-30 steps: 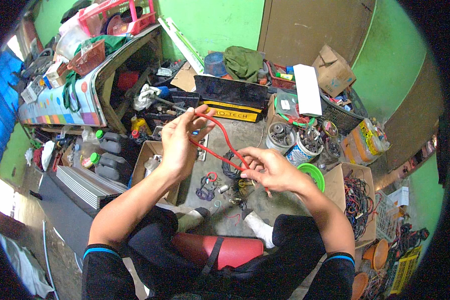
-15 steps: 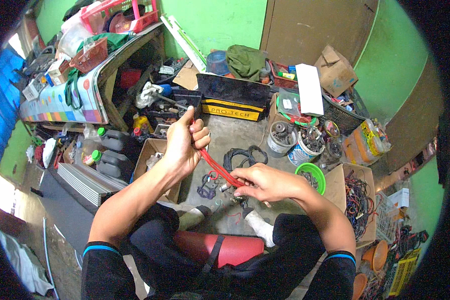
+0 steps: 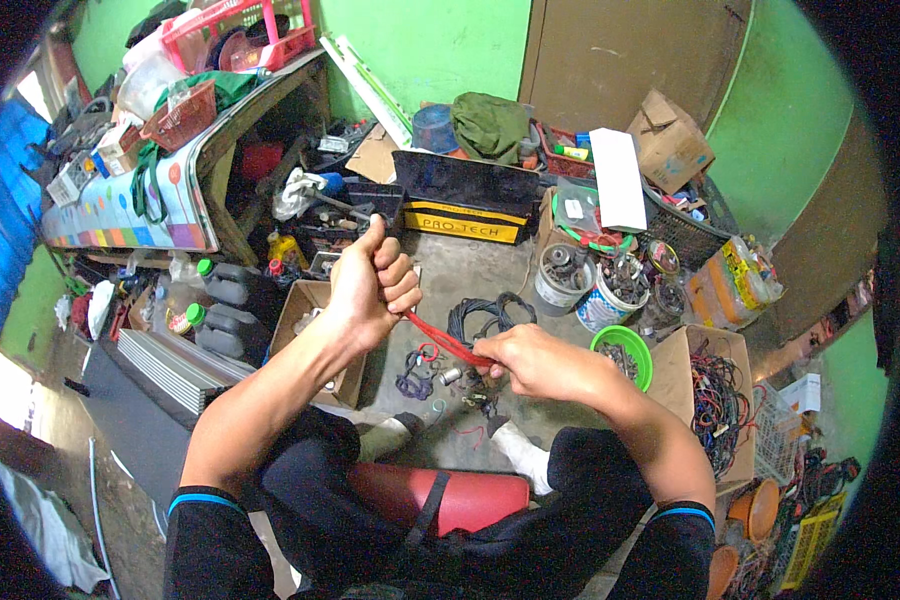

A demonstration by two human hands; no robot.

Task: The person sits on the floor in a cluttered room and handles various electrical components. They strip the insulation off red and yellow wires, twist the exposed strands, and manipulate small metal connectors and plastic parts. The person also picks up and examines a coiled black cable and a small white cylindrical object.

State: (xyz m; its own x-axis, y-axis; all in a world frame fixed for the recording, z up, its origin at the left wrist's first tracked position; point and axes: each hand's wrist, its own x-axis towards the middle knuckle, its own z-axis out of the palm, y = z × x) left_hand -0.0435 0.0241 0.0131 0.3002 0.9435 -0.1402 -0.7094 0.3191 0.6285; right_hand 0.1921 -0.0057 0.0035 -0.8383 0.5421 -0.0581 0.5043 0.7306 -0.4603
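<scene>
The gray floor point(image 3: 450, 265) spread out in front of the black and yellow toolbox point(image 3: 465, 222), on the person's side. A tabletop point(image 3: 185, 185) with a dotted cover stood to the left of the toolbox. A cardboard box point(image 3: 675, 370) full of messy wires was in front of it, far to the right. A coil of black cable point(image 3: 460, 315) lay on the floor right in front of the toolbox, and a green bowl point(image 3: 638, 340) of small bits was farther right.

The left hand point(image 3: 370, 285) was in front of the toolbox, toward its left, in a fist around the red wire point(image 3: 442, 338). The right hand point(image 3: 540, 362) was farther out and more to the right, its grip pinching the same wire. The wire was up between the hands, in front of the toolbox.

It looked like the gathering part was done: the strands were pulled close together in a thin bunch. I saw no knot, and the wire was not yet put down.

One second before, the wire made a wide loop and the left fingers were spread. Half a second before, the left fist was already closed, but a little more wire showed between the hands.
</scene>
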